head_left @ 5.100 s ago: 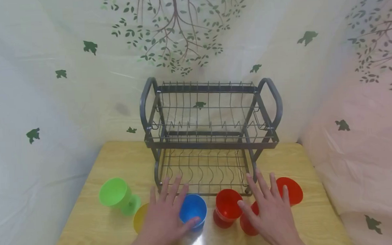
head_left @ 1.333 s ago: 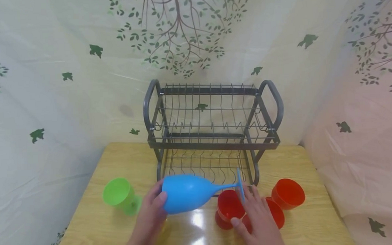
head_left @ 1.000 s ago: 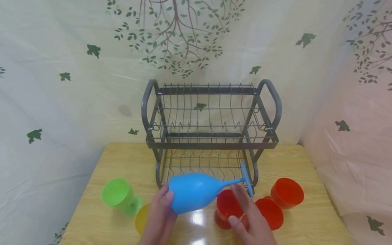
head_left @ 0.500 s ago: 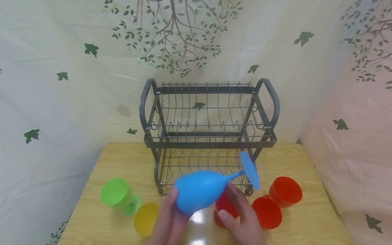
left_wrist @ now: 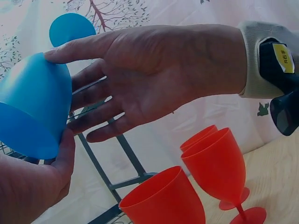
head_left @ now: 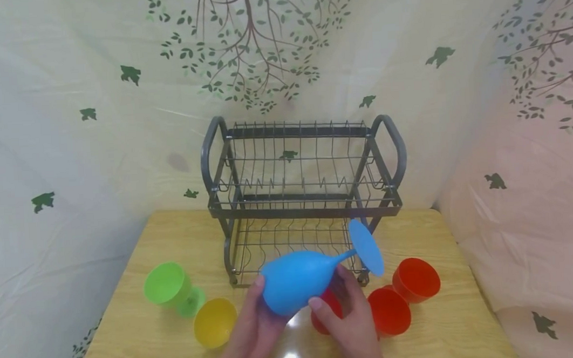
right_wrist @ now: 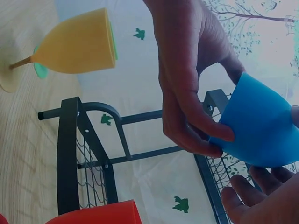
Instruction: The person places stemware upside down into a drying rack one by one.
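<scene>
A blue plastic goblet (head_left: 299, 281) is held on its side above the table, its foot up and to the right. My left hand (head_left: 255, 324) grips the bowl near the rim, thumb on the near side. At the bowl's stem end, my right hand (head_left: 349, 319) has its thumb against the near side and its fingers behind. Partly hidden behind the right hand stands a red goblet (head_left: 332, 306). In the right wrist view, fingers of both hands lie around the blue bowl (right_wrist: 261, 121). The left wrist view shows the right palm (left_wrist: 145, 74) facing the camera.
Behind the hands stands a dark two-tier dish rack (head_left: 305, 213). A green goblet (head_left: 167, 284) and a yellow goblet (head_left: 215, 322) are at left on the wooden table (head_left: 134, 338). To the right stand two more red goblets, one nearer (head_left: 389, 311) and one farther (head_left: 416, 280).
Earlier both open hands hovered over the table, the blue goblet upright below. Now it is lifted sideways; lately its foot tilted upward, and my right hand moved from the foot to the bowl.
</scene>
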`<state>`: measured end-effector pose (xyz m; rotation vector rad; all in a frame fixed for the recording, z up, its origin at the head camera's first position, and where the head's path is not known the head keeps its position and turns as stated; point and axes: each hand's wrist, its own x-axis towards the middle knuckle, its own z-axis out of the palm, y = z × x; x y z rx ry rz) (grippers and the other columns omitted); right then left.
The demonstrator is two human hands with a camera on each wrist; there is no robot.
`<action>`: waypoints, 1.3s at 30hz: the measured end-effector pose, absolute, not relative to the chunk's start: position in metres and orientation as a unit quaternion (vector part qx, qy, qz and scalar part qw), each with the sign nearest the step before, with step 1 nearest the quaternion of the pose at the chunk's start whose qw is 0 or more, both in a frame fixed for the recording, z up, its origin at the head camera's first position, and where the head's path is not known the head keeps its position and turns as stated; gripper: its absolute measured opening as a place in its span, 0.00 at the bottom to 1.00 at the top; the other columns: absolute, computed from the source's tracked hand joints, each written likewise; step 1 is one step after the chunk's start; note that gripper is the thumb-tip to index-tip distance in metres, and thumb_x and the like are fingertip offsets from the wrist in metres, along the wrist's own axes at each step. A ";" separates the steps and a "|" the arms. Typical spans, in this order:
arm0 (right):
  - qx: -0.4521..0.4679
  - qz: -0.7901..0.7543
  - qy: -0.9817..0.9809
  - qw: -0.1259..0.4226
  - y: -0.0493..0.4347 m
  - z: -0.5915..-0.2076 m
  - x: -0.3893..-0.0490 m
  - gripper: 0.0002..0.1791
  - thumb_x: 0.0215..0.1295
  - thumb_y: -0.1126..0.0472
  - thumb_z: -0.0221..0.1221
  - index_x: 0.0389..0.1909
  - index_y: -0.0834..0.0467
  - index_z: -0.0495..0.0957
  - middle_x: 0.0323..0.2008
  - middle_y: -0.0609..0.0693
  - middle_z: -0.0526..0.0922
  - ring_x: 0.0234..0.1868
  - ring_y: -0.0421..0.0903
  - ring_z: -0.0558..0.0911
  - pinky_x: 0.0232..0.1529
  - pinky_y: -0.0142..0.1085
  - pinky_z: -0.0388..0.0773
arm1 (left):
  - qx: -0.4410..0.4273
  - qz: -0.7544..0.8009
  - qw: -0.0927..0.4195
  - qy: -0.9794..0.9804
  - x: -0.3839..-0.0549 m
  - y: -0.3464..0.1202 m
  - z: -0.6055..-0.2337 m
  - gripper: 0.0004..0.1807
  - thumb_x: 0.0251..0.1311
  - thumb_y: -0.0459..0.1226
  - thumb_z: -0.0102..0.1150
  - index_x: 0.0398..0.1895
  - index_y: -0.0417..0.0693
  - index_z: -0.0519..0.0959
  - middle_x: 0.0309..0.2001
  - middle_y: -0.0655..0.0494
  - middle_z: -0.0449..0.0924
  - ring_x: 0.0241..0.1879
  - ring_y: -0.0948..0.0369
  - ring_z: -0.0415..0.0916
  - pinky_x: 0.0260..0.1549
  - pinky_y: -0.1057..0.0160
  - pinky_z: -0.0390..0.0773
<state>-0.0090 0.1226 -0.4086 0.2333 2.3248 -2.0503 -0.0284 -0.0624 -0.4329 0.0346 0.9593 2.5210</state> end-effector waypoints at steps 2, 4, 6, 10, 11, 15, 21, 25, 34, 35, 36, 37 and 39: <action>0.088 -0.659 0.747 0.022 0.122 -0.407 -0.009 0.48 0.64 0.46 0.70 0.79 0.54 0.56 0.76 0.55 0.66 0.76 0.62 0.65 0.68 0.57 0.69 | 0.016 0.914 0.221 0.339 -0.028 -0.061 -0.435 0.40 0.79 0.57 0.36 0.81 0.50 0.36 0.77 0.38 0.45 0.71 0.50 0.63 0.73 0.53 0.64; 0.092 -0.659 0.746 0.023 0.122 -0.407 -0.010 0.48 0.64 0.46 0.70 0.79 0.54 0.57 0.76 0.55 0.65 0.76 0.62 0.64 0.69 0.56 0.69 | 0.021 0.914 0.220 0.340 -0.029 -0.059 -0.437 0.40 0.79 0.57 0.35 0.81 0.50 0.36 0.77 0.38 0.45 0.72 0.49 0.63 0.73 0.53 0.64; 0.095 -0.659 0.745 0.025 0.122 -0.406 -0.010 0.49 0.64 0.45 0.71 0.79 0.54 0.57 0.77 0.55 0.65 0.76 0.62 0.64 0.69 0.56 0.69 | 0.023 0.912 0.217 0.349 -0.029 -0.058 -0.439 0.39 0.79 0.57 0.34 0.81 0.49 0.36 0.77 0.38 0.46 0.72 0.50 0.63 0.73 0.55 0.65; 0.091 -0.655 0.750 0.017 0.124 -0.405 -0.010 0.50 0.61 0.45 0.72 0.79 0.53 0.57 0.76 0.55 0.65 0.75 0.62 0.66 0.68 0.55 0.70 | 0.047 0.899 0.197 0.388 -0.031 -0.056 -0.444 0.38 0.80 0.57 0.27 0.81 0.44 0.40 0.77 0.38 0.50 0.72 0.49 0.62 0.72 0.54 0.65; 0.090 -0.653 0.752 0.014 0.125 -0.405 -0.010 0.51 0.61 0.45 0.73 0.79 0.52 0.57 0.76 0.55 0.66 0.75 0.62 0.66 0.68 0.55 0.71 | 0.054 0.895 0.189 0.401 -0.031 -0.056 -0.446 0.38 0.80 0.57 0.25 0.80 0.42 0.42 0.77 0.38 0.51 0.73 0.49 0.62 0.73 0.53 0.65; 0.098 -0.639 0.763 0.002 0.131 -0.399 -0.011 0.52 0.59 0.44 0.74 0.79 0.50 0.57 0.75 0.54 0.67 0.74 0.62 0.67 0.66 0.55 0.73 | 0.069 0.848 0.137 0.507 -0.032 -0.058 -0.451 0.35 0.81 0.54 0.22 0.79 0.41 0.55 0.76 0.43 0.60 0.71 0.52 0.66 0.71 0.52 0.64; 0.101 -0.620 0.778 -0.035 0.146 -0.386 -0.013 0.53 0.58 0.45 0.75 0.80 0.49 0.57 0.74 0.53 0.68 0.74 0.63 0.68 0.66 0.57 0.72 | 0.083 0.702 -0.011 0.707 -0.032 -0.060 -0.457 0.25 0.83 0.41 0.29 0.75 0.45 0.65 0.69 0.49 0.73 0.66 0.49 0.71 0.66 0.51 0.72; 0.084 -0.611 0.785 -0.067 0.157 -0.376 -0.016 0.51 0.59 0.46 0.74 0.79 0.48 0.58 0.74 0.51 0.68 0.74 0.62 0.68 0.66 0.57 0.73 | 0.090 0.631 -0.067 0.768 -0.033 -0.061 -0.457 0.23 0.78 0.35 0.43 0.73 0.51 0.69 0.69 0.58 0.73 0.68 0.54 0.69 0.66 0.49 0.72; 0.018 -0.562 0.805 -0.190 0.175 -0.345 -0.025 0.45 0.62 0.59 0.73 0.78 0.48 0.62 0.72 0.42 0.71 0.71 0.54 0.72 0.65 0.44 0.75 | 0.174 0.461 -0.151 0.857 -0.030 -0.058 -0.463 0.31 0.63 0.36 0.61 0.71 0.48 0.70 0.71 0.55 0.69 0.70 0.52 0.67 0.67 0.41 0.69; 0.006 -0.555 0.807 -0.202 0.176 -0.340 -0.026 0.45 0.62 0.61 0.73 0.78 0.49 0.62 0.72 0.42 0.71 0.71 0.53 0.72 0.66 0.40 0.74 | 0.186 0.444 -0.161 0.862 -0.030 -0.058 -0.464 0.31 0.63 0.37 0.62 0.71 0.47 0.70 0.71 0.53 0.69 0.69 0.52 0.68 0.66 0.41 0.70; -0.007 -0.548 0.808 -0.214 0.178 -0.335 -0.028 0.45 0.62 0.63 0.72 0.78 0.48 0.62 0.72 0.41 0.71 0.71 0.51 0.72 0.66 0.37 0.74 | 0.195 0.426 -0.168 0.867 -0.029 -0.058 -0.465 0.32 0.62 0.38 0.63 0.71 0.46 0.70 0.70 0.53 0.69 0.69 0.52 0.68 0.65 0.42 0.72; -0.021 -0.541 0.811 -0.224 0.180 -0.331 -0.031 0.46 0.61 0.65 0.72 0.78 0.47 0.62 0.72 0.41 0.71 0.71 0.50 0.73 0.66 0.35 0.73 | 0.203 0.410 -0.176 0.872 -0.028 -0.058 -0.466 0.33 0.61 0.40 0.64 0.71 0.46 0.70 0.70 0.53 0.69 0.68 0.52 0.69 0.64 0.42 0.73; -0.060 -0.529 0.810 -0.246 0.184 -0.321 -0.037 0.47 0.59 0.69 0.72 0.78 0.47 0.63 0.72 0.41 0.71 0.71 0.49 0.73 0.66 0.33 0.72 | 0.216 0.382 -0.188 0.879 -0.026 -0.058 -0.467 0.33 0.61 0.42 0.64 0.70 0.44 0.71 0.69 0.52 0.69 0.66 0.53 0.70 0.61 0.43 0.75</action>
